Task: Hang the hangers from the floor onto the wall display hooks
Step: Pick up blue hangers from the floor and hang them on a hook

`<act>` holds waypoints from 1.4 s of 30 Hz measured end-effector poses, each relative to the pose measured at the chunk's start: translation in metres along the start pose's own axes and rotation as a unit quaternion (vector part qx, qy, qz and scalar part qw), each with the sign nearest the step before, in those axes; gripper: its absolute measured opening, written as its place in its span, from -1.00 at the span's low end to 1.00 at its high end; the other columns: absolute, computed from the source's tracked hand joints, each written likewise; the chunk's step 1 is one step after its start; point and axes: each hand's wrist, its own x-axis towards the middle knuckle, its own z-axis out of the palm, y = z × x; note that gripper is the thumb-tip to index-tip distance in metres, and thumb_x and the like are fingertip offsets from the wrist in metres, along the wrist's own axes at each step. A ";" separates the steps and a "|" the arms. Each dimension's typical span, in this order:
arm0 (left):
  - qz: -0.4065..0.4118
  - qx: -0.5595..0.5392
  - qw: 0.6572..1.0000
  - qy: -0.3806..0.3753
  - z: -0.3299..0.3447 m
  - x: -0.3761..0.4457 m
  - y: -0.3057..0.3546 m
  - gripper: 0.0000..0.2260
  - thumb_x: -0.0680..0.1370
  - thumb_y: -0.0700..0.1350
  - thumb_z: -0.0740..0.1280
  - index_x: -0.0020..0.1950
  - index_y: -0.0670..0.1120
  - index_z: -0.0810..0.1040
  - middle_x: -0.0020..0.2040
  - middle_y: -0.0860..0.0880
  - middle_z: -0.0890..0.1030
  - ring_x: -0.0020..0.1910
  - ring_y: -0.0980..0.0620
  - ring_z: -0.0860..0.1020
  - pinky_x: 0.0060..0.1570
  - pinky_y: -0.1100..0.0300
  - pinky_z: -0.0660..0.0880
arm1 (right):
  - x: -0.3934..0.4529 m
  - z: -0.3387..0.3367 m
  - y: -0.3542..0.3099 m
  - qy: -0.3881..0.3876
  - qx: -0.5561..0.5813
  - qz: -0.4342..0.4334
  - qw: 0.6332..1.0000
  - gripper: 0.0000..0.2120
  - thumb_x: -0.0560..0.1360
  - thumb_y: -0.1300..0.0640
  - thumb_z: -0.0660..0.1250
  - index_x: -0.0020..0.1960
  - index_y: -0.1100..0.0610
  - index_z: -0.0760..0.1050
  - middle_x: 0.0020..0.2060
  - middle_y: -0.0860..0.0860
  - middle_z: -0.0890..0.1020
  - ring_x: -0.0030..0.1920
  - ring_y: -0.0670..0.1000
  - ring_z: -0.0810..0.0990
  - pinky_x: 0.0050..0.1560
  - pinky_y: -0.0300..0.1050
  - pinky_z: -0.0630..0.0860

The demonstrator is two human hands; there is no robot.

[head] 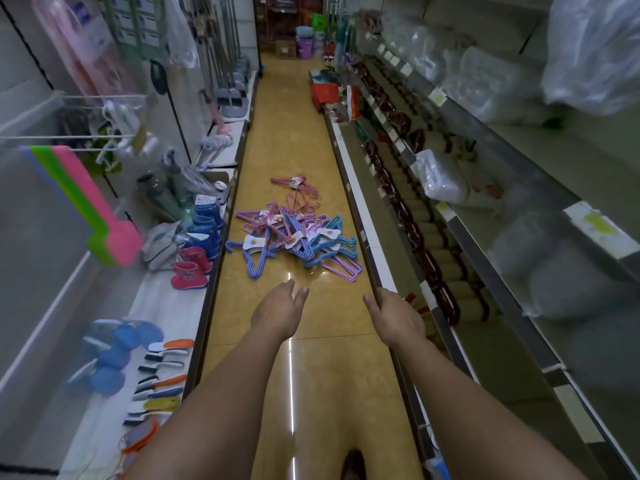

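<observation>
— What does the head view show down the aisle?

— A heap of hangers (294,233) on the glossy yellow floor (311,358), midway between the two shelf runs. They are bundled, blue, purple and pink, with white card labels, tangled over each other. One pink bundle lies a little farther off, just beyond the main heap.

— And the hands?

— Both reach forward, bare-armed, short of the heap. The left hand (278,308) has its fingers straight and together, thumb apart, holding nothing. The right hand (393,315) is seen from the back, near the edge of the right shelf (360,233); its fingers point down and look relaxed, and nothing shows in it.

— Where are the wall display hooks?

— White wire hooks (104,136) stick out from the left wall, upper left, with a few pale hangers and bagged goods on them.

— Anything else on that side?

— Small rubber boots (194,268), blue and pink, stand on the low left shelf, and brushes (162,372) lie in a row nearer the camera.
</observation>
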 end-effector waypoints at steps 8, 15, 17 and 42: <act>-0.004 0.007 1.000 -0.002 -0.002 0.098 0.004 -0.50 0.65 0.15 0.01 0.52 -0.07 0.22 0.48 -0.05 0.32 0.43 -0.04 0.31 0.31 0.06 0.32 | 0.102 0.000 -0.012 -0.006 0.011 -0.009 1.000 -0.46 0.62 -0.20 -0.03 0.47 0.08 0.25 0.38 0.05 0.42 0.32 0.09 0.44 0.20 -0.03 0.41; -0.016 0.027 1.000 -0.002 -0.013 0.216 0.047 -0.51 0.64 0.16 -0.01 0.49 -0.08 0.25 0.42 -0.08 0.40 0.36 -0.07 0.39 0.22 0.04 0.38 | 0.231 -0.028 -0.015 -0.017 0.018 -0.032 0.999 -0.49 0.63 -0.18 -0.03 0.45 0.07 0.28 0.36 0.05 0.43 0.30 0.06 0.46 0.19 -0.04 0.41; -0.021 0.040 0.999 0.001 -0.017 0.244 0.059 -0.52 0.65 0.15 -0.01 0.48 -0.08 0.27 0.40 -0.08 0.41 0.35 -0.07 0.40 0.22 0.04 0.38 | 0.265 -0.036 -0.015 -0.018 0.009 -0.027 0.999 -0.50 0.63 -0.18 -0.04 0.42 0.07 0.31 0.33 0.06 0.46 0.26 0.07 0.49 0.17 -0.05 0.42; -0.011 0.024 0.999 -0.046 -0.052 0.584 0.039 -0.59 0.65 0.13 0.03 0.37 -0.07 0.39 0.23 -0.09 0.55 0.17 -0.10 0.52 0.05 0.06 0.45 | 0.583 -0.037 -0.121 -0.039 -0.022 0.016 0.999 -0.49 0.63 -0.19 -0.05 0.42 0.10 0.30 0.31 0.08 0.47 0.25 0.09 0.49 0.12 -0.05 0.43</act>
